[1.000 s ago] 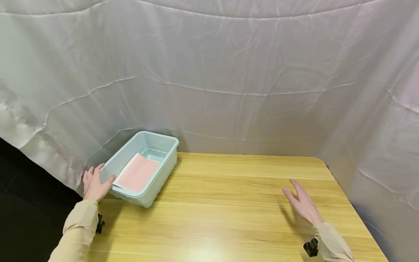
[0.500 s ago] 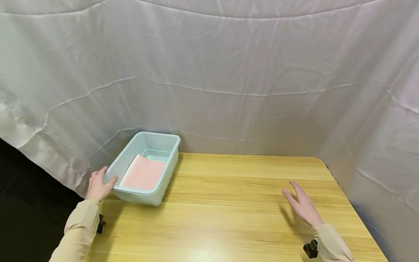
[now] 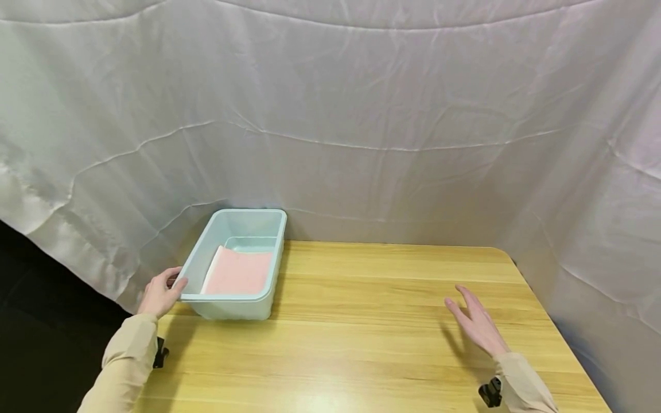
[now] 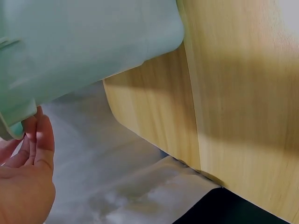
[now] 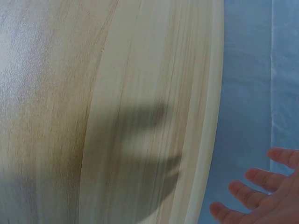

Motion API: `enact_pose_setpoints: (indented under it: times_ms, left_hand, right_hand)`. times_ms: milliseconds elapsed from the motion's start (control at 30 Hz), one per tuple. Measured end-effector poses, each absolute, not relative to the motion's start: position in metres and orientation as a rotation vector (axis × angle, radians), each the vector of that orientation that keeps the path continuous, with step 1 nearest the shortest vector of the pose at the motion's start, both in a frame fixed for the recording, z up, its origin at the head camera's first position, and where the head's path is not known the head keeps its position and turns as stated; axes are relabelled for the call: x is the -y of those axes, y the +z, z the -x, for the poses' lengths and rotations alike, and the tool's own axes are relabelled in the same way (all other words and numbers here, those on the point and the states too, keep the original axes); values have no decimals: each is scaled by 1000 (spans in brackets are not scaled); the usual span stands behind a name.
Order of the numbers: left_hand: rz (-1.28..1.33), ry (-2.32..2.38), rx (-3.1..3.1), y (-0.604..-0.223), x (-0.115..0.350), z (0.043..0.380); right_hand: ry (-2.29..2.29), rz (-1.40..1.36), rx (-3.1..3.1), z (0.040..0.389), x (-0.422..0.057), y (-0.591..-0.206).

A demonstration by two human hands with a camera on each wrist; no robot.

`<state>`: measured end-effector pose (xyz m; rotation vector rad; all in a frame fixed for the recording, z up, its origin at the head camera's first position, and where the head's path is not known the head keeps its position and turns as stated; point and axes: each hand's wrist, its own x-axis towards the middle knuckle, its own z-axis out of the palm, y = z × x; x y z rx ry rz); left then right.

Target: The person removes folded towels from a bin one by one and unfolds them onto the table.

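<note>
A pale blue-green plastic bin (image 3: 232,308) stands at the table's back left, its near side facing the person. Inside it lies a flat pink sheet with a white edge (image 3: 240,272), perhaps a cloth or paper; its kind cannot be told. My left hand (image 3: 160,293) grips the bin's near left corner. In the left wrist view, that hand's fingers (image 4: 44,137) curl up under the rim of the bin (image 4: 93,42). My right hand (image 3: 477,321) hovers over the right part of the table, fingers spread, holding nothing. The right wrist view shows its loosely extended fingers (image 5: 250,193).
The wooden table (image 3: 372,321) ends at a rounded back right corner. A grey curtain (image 3: 361,115) hangs behind it and along both sides. At the lower left there is a dark area (image 3: 46,321) beyond the table edge.
The bin has turned so that its near side now lies straight to the table's front, its near end swinging right. My left hand shifted slightly right with it and closed on the rim. The right hand stayed.
</note>
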<state>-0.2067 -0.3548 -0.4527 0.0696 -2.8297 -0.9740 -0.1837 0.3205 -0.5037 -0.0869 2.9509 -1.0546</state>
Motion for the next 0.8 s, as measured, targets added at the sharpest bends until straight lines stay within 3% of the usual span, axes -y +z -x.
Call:
enact_pose_setpoints:
  times_ms: [800]
  left_hand:
    - [76, -1457, 2864, -450, 308, 198]
  right_hand:
    - [-1043, 100, -2969, 183, -317, -505]
